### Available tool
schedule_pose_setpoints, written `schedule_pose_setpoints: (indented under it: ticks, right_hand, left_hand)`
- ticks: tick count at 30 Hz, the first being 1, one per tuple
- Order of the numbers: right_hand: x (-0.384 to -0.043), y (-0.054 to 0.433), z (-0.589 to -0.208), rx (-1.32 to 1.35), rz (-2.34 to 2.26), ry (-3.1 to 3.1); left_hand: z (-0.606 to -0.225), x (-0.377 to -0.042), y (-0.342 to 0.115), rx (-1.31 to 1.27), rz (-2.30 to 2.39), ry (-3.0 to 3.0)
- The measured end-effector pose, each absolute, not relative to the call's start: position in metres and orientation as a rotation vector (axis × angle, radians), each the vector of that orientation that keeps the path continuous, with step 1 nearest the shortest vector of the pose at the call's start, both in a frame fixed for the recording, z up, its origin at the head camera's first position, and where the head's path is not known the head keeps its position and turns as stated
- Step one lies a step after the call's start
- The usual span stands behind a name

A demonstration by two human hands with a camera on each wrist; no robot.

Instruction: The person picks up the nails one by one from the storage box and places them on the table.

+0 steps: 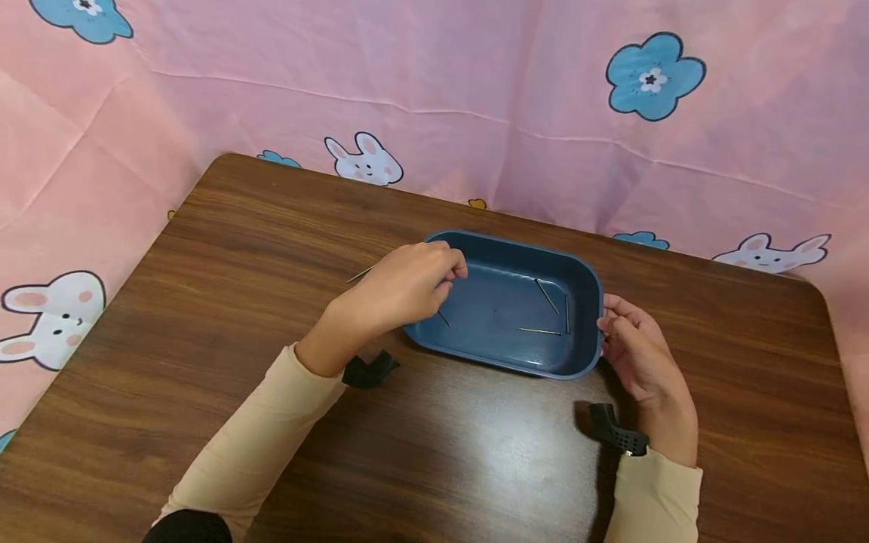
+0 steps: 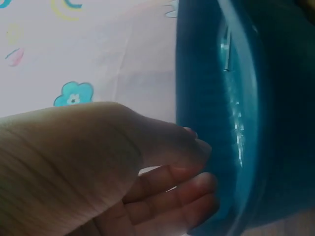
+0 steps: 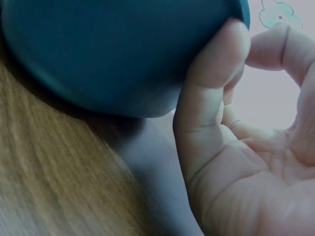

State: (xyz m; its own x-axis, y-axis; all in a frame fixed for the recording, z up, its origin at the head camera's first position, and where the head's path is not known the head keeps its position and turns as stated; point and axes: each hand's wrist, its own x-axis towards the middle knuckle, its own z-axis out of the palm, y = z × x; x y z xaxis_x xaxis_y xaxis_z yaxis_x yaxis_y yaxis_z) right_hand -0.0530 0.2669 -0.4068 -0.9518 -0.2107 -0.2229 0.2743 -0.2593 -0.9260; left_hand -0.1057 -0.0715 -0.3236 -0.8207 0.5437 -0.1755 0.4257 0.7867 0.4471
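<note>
A blue rectangular tray (image 1: 495, 313) stands on the table with several thin nails (image 1: 567, 313) scattered in it. Above its left end is my left hand (image 1: 410, 283), fingers bent and the thumb close to the index finger. The left wrist view shows no object at these fingertips, though the thumb covers part of the index finger. One more thin nail (image 1: 360, 274) lies on the table, partly behind that hand. At the tray's right end my right hand (image 1: 638, 347) holds the rim, with thumb and bent fingers at the edge in the right wrist view.
The brown wooden table (image 1: 237, 249) extends around the tray. A pink cloth (image 1: 441, 68) with rabbits and flowers hangs along its back and sides. Black straps (image 1: 614, 431) sit at both wrists.
</note>
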Motion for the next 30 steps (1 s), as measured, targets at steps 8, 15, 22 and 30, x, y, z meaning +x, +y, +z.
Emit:
schedule_pose_setpoints:
  ticks: [8, 15, 22, 30]
  right_hand:
    - [-0.052, 0.263, -0.407, 0.079, -2.273, 1.696]
    - [-0.053, 0.265, -0.408, 0.086, -2.273, 1.708]
    - [-0.054, 0.269, -0.408, 0.081, -2.262, 1.72]
    - [-0.053, 0.268, -0.407, 0.089, -2.274, 1.708]
  left_hand:
    - [-0.326, -0.105, -0.07, 0.757, 0.44, 2.635]
    - [-0.33, -0.107, -0.063, 0.787, 0.284, 2.608]
    - [-0.329, -0.109, -0.059, 0.79, 0.235, 2.591]
    - [-0.332, -0.111, -0.059, 0.829, 0.223, 2.576]
